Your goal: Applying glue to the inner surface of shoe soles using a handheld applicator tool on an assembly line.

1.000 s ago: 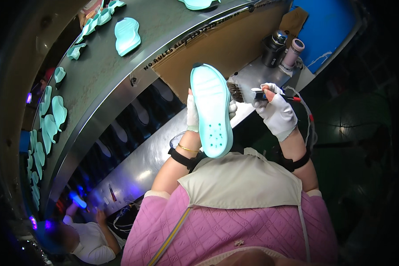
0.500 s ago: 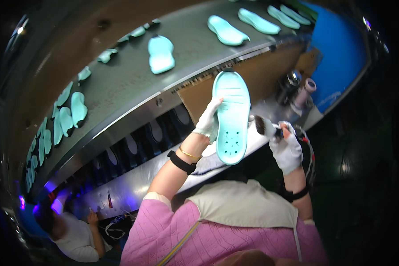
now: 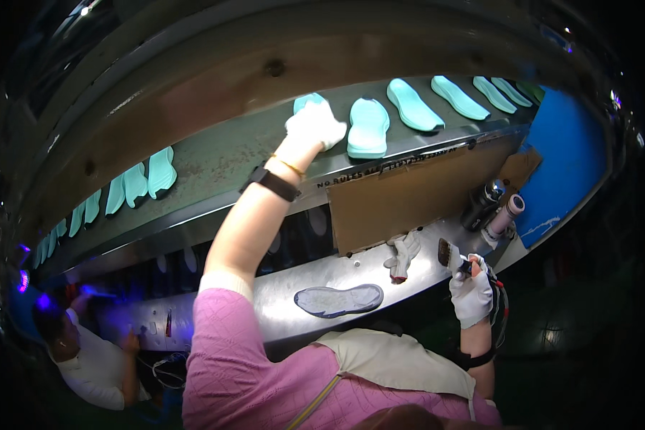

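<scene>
At the belt's near side, my left hand [image 3: 315, 130], in a white glove, is closed over a turquoise shoe sole [image 3: 307, 102]. The hand covers most of that sole, and glare washes out its fingers. Just to its right lies another turquoise sole [image 3: 369, 127] with a dark tip. My right hand [image 3: 471, 292], also gloved with some fingertips bare, grips a brush [image 3: 448, 255] with dark bristles above the bench's right end. Below my left arm, a grey sole-shaped piece [image 3: 338, 300] with a dark rim rests on the metal bench [image 3: 279, 315].
Several turquoise soles line the dark belt [image 3: 215, 148] on both sides. Cardboard [image 3: 401, 190] covers part of the belt's side. A crumpled glove [image 3: 404, 255], a black bottle [image 3: 482, 204] and a pink bottle [image 3: 505, 216] stand or lie on the bench. Another person [image 3: 86, 358] sits far left.
My left hand has carried the turquoise sole from in front of me up to the belt. The grey piece and loose glove on the bench are now uncovered. My right hand still holds the brush.
</scene>
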A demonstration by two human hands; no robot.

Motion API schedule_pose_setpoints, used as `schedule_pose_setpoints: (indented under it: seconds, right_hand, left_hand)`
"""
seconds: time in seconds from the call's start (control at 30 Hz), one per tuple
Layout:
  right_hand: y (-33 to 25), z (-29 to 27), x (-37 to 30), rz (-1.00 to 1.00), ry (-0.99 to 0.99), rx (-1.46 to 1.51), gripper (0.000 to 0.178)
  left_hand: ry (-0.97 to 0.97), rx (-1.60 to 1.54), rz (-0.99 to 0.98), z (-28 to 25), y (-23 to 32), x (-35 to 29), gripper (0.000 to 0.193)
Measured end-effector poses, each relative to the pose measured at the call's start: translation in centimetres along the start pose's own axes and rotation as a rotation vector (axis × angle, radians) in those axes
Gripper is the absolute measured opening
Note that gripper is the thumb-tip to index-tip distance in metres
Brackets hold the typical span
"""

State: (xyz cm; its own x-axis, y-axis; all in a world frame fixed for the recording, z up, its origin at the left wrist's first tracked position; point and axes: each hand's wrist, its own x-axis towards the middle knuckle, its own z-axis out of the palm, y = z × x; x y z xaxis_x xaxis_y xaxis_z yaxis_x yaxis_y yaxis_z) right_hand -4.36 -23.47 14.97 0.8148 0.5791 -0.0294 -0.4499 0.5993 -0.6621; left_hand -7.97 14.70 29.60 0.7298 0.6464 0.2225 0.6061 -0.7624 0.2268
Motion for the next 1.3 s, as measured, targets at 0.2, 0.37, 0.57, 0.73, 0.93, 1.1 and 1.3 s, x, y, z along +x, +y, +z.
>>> schedule_pose_setpoints:
  seconds: [0.2, 0.37, 0.57, 0.73, 0.93, 1.1, 1.3]
  right_hand:
    - [0.0, 0.6, 0.5, 0.021, -0.061, 0.0, 0.012]
    - [0.8, 0.3, 1.3, 0.078, -0.091, 0.013, 0.012]
    - [1.3, 0.6, 1.3, 0.13, -0.07, -0.073, 0.012]
    - [2.0, 0.5, 1.5, 0.146, -0.063, -0.059, 0.013]
    - [2.5, 1.0, 1.5, 0.174, -0.048, -0.072, 0.013]
    - [2.7, 1.0, 1.6, 0.175, -0.036, -0.066, 0.014]
    - [2.9, 0.5, 1.5, 0.175, -0.12, -0.105, 0.012]
  left_hand:
    - [0.13, 0.158, 0.122, 1.3, -3.6, -5.2, 0.023]
    - [0.417, 0.056, 0.279, 0.8, -5.0, -10.5, 0.024]
    - [0.716, -0.523, 0.262, 3.4, -6.2, -17.1, 0.03]
    - [0.796, -0.161, 0.416, 5.2, -7.7, -18.5, 0.035]
    - [0.838, -0.355, 0.39, 6.7, -9.1, -19.3, 0.043]
    - [0.832, -0.487, 0.421, 6.1, -9.6, -19.5, 0.063]
    - [0.855, -0.399, 0.361, 4.8, -10.5, -19.7, 0.083]
